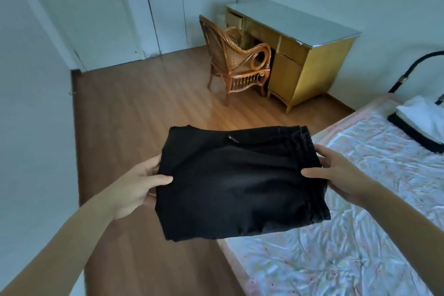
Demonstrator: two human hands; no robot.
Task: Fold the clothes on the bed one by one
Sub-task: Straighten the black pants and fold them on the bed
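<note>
Folded black trousers (236,182) held above the bed (360,235) edge, left hand (141,185) and right hand (341,173) fingers grasping opposite sides.

Two hands, left (134,185) and right (341,175), and one folded black garment (237,182). One bed (360,235), one wicker chair (237,60), one desk (300,55). One folded stack of clothes (419,122).

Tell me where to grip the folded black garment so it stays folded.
Grip the two short ends of the black garment, coming in from left and right, thumbs on top and fingers beneath, as the left hand and right hand do. It is a flat stack of layers; pinching both ends should keep them together.
</note>
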